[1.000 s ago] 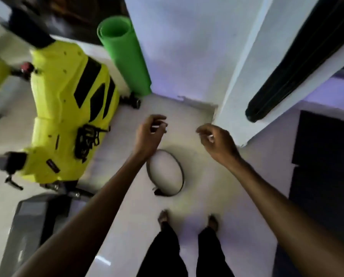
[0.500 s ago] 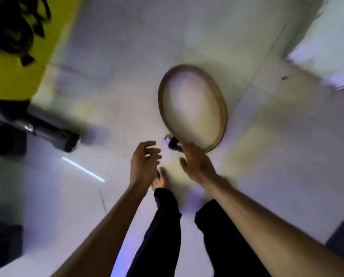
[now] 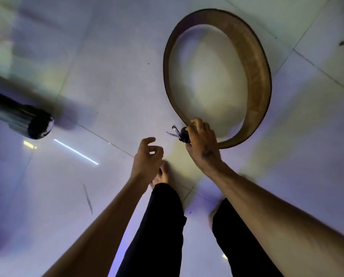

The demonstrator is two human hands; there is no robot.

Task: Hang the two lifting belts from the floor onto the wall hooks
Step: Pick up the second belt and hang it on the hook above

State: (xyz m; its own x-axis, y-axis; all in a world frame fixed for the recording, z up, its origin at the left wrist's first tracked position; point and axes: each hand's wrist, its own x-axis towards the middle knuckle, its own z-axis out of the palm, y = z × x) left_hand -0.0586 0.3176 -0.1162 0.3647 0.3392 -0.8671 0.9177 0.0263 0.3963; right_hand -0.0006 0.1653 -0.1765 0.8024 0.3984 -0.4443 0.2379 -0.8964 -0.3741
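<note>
A brown leather lifting belt [image 3: 255, 62] stands on edge as a closed loop on the white tiled floor, its metal buckle [image 3: 177, 133] at the near left end. My right hand [image 3: 203, 144] is closed around the belt at the buckle end. My left hand [image 3: 147, 160] hovers a little to the left of the buckle, fingers curled and apart, holding nothing. Only one belt is in view. No wall hooks are visible.
A dark grey padded bar end [image 3: 35, 124] of a gym machine sticks in from the left, low over the floor. My legs in black trousers [image 3: 163, 226] and bare feet stand just below the hands. Tiled floor [image 3: 107, 66] spreads all around.
The view has dropped closer to the floor and the belt. My right hand has closed on the belt's buckle end; my left hand stays open beside it.
</note>
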